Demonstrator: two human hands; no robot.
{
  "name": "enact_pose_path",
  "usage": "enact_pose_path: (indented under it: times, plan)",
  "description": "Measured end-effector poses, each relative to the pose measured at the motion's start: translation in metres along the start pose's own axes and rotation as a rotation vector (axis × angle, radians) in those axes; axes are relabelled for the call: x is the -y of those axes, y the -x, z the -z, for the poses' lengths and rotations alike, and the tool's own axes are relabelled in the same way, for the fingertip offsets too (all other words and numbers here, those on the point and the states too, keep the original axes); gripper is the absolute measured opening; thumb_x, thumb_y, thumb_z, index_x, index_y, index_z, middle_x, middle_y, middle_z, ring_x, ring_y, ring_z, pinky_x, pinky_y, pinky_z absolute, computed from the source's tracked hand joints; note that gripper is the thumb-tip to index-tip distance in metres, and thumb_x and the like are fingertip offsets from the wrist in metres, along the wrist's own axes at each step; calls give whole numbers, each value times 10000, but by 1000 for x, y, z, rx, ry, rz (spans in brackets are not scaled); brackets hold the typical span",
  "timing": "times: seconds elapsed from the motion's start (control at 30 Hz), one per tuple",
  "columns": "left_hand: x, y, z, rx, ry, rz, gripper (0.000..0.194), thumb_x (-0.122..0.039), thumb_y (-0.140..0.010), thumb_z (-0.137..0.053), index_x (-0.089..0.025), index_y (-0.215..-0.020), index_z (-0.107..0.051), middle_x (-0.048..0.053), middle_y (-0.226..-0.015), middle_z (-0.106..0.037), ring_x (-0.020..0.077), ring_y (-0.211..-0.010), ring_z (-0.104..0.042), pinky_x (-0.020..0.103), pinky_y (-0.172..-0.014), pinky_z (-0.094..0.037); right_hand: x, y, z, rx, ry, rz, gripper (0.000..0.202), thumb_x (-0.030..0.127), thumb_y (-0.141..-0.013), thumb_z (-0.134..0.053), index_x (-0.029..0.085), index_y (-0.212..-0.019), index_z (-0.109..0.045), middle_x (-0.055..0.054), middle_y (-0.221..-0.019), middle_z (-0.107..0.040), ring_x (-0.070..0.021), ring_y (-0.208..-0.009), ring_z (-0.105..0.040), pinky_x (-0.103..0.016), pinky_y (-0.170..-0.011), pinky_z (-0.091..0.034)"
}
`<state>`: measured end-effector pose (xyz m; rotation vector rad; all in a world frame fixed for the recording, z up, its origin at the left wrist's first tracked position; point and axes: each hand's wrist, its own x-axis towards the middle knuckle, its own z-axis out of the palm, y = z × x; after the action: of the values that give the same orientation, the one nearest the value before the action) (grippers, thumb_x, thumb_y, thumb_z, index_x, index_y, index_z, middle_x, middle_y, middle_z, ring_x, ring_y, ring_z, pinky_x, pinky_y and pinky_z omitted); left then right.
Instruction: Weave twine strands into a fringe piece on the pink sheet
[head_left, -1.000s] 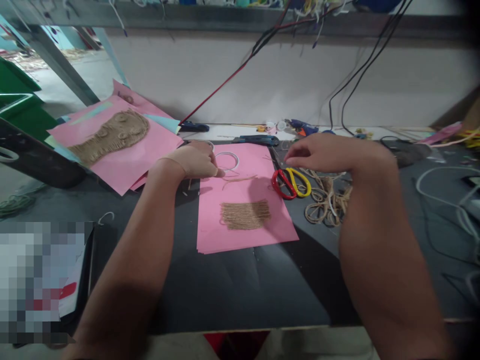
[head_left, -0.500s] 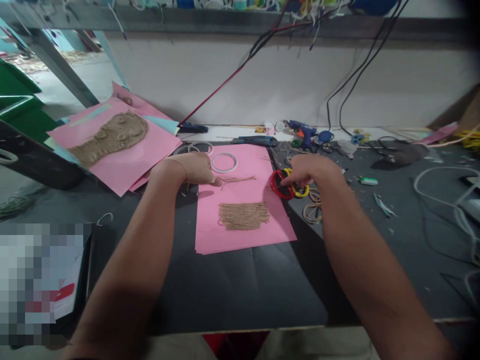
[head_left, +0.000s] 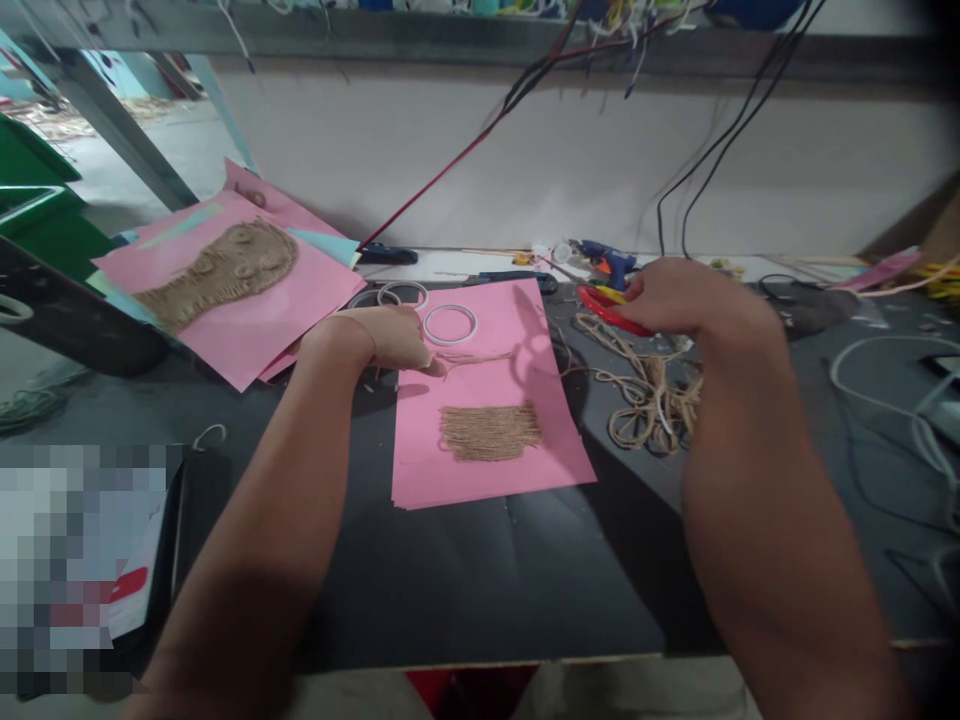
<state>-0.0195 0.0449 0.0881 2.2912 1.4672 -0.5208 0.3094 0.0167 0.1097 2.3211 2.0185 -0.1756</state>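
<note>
My right hand [head_left: 671,298] is closed around the handles of scissors [head_left: 611,310] with red and yellow grips, held above the table right of the pink paper [head_left: 480,385]. Their blades point up and left. My left hand [head_left: 394,340] is closed at the paper's left edge, pinching the ends of a few thin strands of brown twine [head_left: 476,358]; its fingertips are partly hidden. Lower on the paper lies a flat patch of twine [head_left: 490,432] laid in close parallel rows. A loose heap of twine [head_left: 649,405] lies under my right hand.
White rings [head_left: 450,325] lie near my left hand. At the left, a twine piece [head_left: 240,262] rests on stacked pink sheets. A blue glue gun [head_left: 611,262] and a cutter knife [head_left: 517,280] are along the back. A tablet-like device [head_left: 161,590] sits front left.
My right hand has lifted the scissors from beside the paper, moving right and back, uncovering more of the twine heap. My left hand stays in place at the strands.
</note>
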Motion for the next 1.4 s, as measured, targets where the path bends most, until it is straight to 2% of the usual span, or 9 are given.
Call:
enact_pose_path:
  times: [0.17, 0.27, 0.47, 0.63, 0.77, 0.87, 1.0, 1.23, 1.4]
  plan:
    - [3, -2, -1, -5, 10, 10, 550, -737, -682, -638, -226, -822, -785, 111, -920, -754, 272, -868, -678, 351, -775, -489, 17, 1, -7, -156, -17, -8, 285, 413, -827, -641, 142, -841, -728, -185, -802, -704, -338, -825, -677, -410, -635, -453]
    - [3, -2, -1, -7, 0, 0, 548, -729, -681, -636, -223, -822, -790, 115, -906, -750, 277, -869, -674, 358, -795, -491, 37, -4, -26, -198, -105, 127, 323, 396, -809, -689, 150, -1018, -707, -150, -934, -737, -325, -870, -684, -405, -690, -497]
    - [-5, 5, 4, -45, -35, 10, 556, -702, -685, -639, -216, -899, -805, 144, -1141, -721, 307, -1014, -653, 375, -881, -482, 71, -18, -71, -281, -207, 270, 371, 265, -864, -659, 152, -1217, -647, -157, -1111, -737, -322, -1017, -671, -401, -816, -501]
    - [-9, 9, 6, -39, -31, 25, 535, -689, -696, -639, -210, -883, -789, 137, -1108, -728, 300, -1002, -650, 354, -826, -479, 81, -25, -91, -287, -288, 386, 319, 237, -875, -640, 168, -1181, -696, -134, -1093, -755, -300, -1009, -676, -368, -844, -486]
    - [-11, 13, 8, -14, -18, 20, 480, -663, -710, -637, -206, -784, -765, 116, -868, -730, 285, -897, -654, 350, -746, -471, 88, -23, -99, -263, -339, 457, 322, 170, -855, -614, 174, -1152, -739, -127, -1114, -758, -290, -1018, -675, -362, -868, -484]
    - [-10, 15, 9, -18, 1, 33, 456, -650, -697, -652, -207, -744, -750, 108, -790, -713, 279, -830, -649, 359, -693, -460, 93, -21, -99, -259, -374, 458, 276, 218, -869, -636, 159, -1112, -752, -129, -1114, -762, -284, -1016, -677, -364, -879, -490]
    - [-6, 16, 9, -12, 34, 29, 476, -664, -686, -651, -209, -767, -762, 105, -823, -735, 261, -784, -649, 357, -682, -456, 83, -25, -86, -265, -317, 399, 276, 337, -932, -597, 156, -1062, -759, -135, -1071, -763, -273, -977, -683, -375, -889, -494]
    - [-8, 22, 13, -90, 76, 42, 477, -646, -661, -684, -258, -914, -799, 58, -900, -769, 249, -891, -653, 319, -740, -453, 34, -38, -70, -122, -122, 97, 263, 287, -864, -675, 122, -1055, -749, -164, -1074, -762, -313, -1029, -696, -397, -886, -522]
    - [-19, 32, 19, -235, 134, 22, 458, -638, -722, -652, -243, -896, -808, 51, -855, -755, 236, -849, -640, 318, -712, -438, 28, -43, -78, -16, -68, 118, 206, 320, -843, -702, 155, -942, -774, -149, -994, -778, -298, -940, -715, -368, -798, -535]
